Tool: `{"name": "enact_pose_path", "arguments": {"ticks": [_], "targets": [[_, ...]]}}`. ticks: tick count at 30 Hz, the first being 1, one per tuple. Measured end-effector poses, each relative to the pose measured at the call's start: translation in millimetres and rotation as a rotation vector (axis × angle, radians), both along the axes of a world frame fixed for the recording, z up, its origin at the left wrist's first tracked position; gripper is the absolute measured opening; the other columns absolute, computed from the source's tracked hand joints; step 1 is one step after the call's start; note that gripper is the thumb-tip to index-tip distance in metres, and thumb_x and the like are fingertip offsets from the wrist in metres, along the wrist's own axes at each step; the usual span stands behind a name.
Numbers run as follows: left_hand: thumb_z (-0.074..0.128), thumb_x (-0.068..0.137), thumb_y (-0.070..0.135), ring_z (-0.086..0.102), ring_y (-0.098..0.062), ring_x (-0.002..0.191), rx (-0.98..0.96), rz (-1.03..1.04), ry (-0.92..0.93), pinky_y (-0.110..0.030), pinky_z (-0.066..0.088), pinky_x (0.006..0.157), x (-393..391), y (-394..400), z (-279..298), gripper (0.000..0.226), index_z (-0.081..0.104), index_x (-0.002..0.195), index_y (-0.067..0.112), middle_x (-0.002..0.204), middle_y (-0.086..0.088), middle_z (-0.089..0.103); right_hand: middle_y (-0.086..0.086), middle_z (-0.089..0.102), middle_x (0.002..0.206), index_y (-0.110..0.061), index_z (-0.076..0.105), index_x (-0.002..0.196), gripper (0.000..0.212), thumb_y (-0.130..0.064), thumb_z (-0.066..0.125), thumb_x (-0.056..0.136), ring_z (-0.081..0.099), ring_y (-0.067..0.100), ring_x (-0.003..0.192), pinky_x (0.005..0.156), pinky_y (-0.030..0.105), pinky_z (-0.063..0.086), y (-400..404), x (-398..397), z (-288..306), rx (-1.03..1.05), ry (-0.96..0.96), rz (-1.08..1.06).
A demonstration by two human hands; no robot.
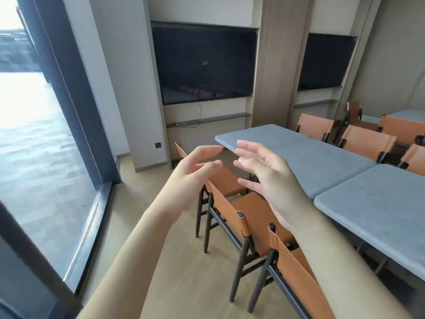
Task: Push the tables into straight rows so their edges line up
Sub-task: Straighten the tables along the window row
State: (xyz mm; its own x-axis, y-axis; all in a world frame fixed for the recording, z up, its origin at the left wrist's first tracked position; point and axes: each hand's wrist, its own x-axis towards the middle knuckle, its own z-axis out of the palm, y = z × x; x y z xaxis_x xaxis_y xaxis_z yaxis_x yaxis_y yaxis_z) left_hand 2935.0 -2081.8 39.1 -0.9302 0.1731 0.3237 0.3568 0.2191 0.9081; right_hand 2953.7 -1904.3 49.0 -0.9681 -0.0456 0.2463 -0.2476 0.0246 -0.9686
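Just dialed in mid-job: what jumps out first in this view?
Two bare hands, left hand and right hand, are raised mid-frame with loose fingers, holding nothing. To the right runs a row of grey tables, orange chairs tucked along its near side. A dark wall screen hangs behind.

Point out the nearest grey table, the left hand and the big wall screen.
nearest grey table [377, 203]: head view, bare top.
left hand [190, 180]: head view, palm.
big wall screen [204, 65]: head view, dark glass centre.

I read this as a meeting room: grey tables [322, 162] in a row, orange chairs [250, 217] beside them, wall screens [204, 65] behind the tables.
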Motion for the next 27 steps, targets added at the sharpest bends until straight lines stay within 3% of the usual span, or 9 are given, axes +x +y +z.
{"name": "enact_pose_path", "arguments": {"ticks": [3,11,15,23,27], "targets": [[0.056,0.102,0.027,0.062,0.006,0.111,0.038,0.050,-0.003,-0.025,0.050,0.094,-30,-45,-2,0.028,0.062,0.126,0.041,0.126,0.024,0.063,-0.011,0.060,0.135,-0.034,0.061,0.132,0.034,-0.021,0.055,0.101,0.058,0.006,0.123,0.105,0.041,0.051,-44,-36,-3,-0.005,-0.018,0.020],[0.056,0.102,0.028,0.060,0.011,0.108,0.028,0.131,-0.078,-0.035,0.047,0.108,-123,-134,-27,0.024,0.066,0.120,0.039,0.114,0.031,0.066,-0.017,0.066,0.122,-0.037,0.067,0.119,0.025,-0.025,0.053,0.102,0.061,0.004,0.119,0.100,0.032,0.053,-115,-159,-19,0.097,-0.008,0.079],[0.055,0.102,0.026,0.060,0.009,0.112,0.002,0.178,-0.110,-0.039,0.047,0.109,-193,-168,-35,0.028,0.063,0.126,0.039,0.121,0.030,0.064,-0.022,0.068,0.116,-0.040,0.069,0.115,0.024,-0.026,0.055,0.102,0.063,0.000,0.115,0.094,0.025,0.054,-147,-241,-35,0.102,-0.022,0.123],[0.056,0.102,0.024,0.059,0.003,0.118,0.024,0.238,-0.062,-0.040,0.049,0.107,-378,-217,-14,0.028,0.066,0.123,0.041,0.125,0.026,0.064,-0.015,0.068,0.120,-0.034,0.071,0.115,0.025,-0.021,0.055,0.100,0.064,0.001,0.113,0.101,0.037,0.054,-203,-437,-30,0.022,-0.044,0.182],[0.056,0.103,0.027,0.060,-0.003,0.122,0.044,0.276,-0.050,-0.041,0.049,0.107,-449,-245,-14,0.028,0.065,0.126,0.039,0.130,0.022,0.063,-0.015,0.068,0.120,-0.035,0.071,0.115,0.025,-0.022,0.055,0.100,0.064,0.000,0.114,0.100,0.035,0.054,-231,-515,-27,0.039,-0.053,0.243]]}}
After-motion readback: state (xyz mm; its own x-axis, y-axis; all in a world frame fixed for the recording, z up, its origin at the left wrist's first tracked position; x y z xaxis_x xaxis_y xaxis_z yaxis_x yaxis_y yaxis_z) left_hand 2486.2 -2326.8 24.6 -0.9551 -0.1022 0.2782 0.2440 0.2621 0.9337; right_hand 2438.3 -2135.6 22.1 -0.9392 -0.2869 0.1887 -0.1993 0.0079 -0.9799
